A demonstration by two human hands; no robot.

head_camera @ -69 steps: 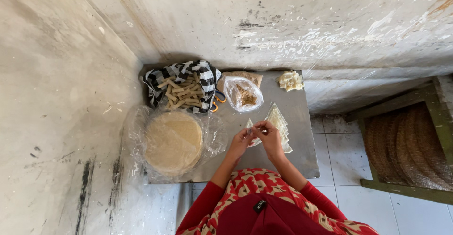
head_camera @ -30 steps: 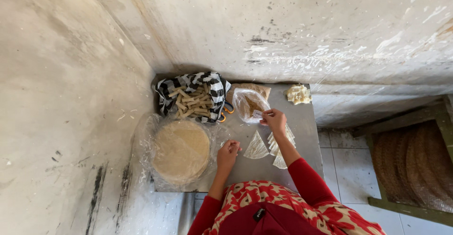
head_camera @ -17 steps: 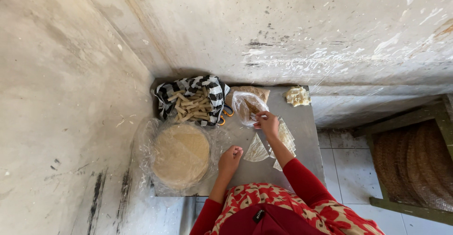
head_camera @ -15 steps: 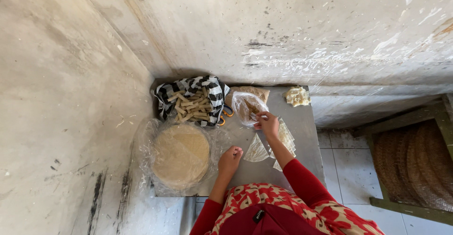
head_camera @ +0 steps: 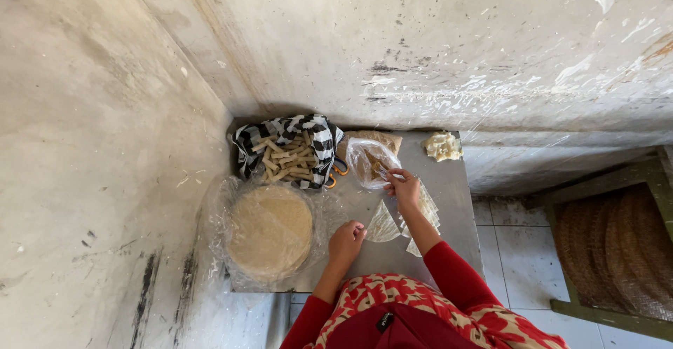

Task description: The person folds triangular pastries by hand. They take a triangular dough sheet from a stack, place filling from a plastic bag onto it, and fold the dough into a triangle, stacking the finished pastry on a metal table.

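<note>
right hand (head_camera: 404,188): fingers pinched on a spoon (head_camera: 384,172) dipping into the filling bag (head_camera: 370,161)
left hand (head_camera: 345,242): loose fist, holding nothing, touching wrapper piece (head_camera: 383,224)
filling bag: just behind wrapper piece, on metal table (head_camera: 456,188)
wrapper stack (head_camera: 270,231): left of wrapper piece

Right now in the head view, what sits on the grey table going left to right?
Round stack of flat wrappers in clear plastic → left hand → single wedge-shaped wrapper → right hand → pale crumpled lump at the far right corner.
</note>
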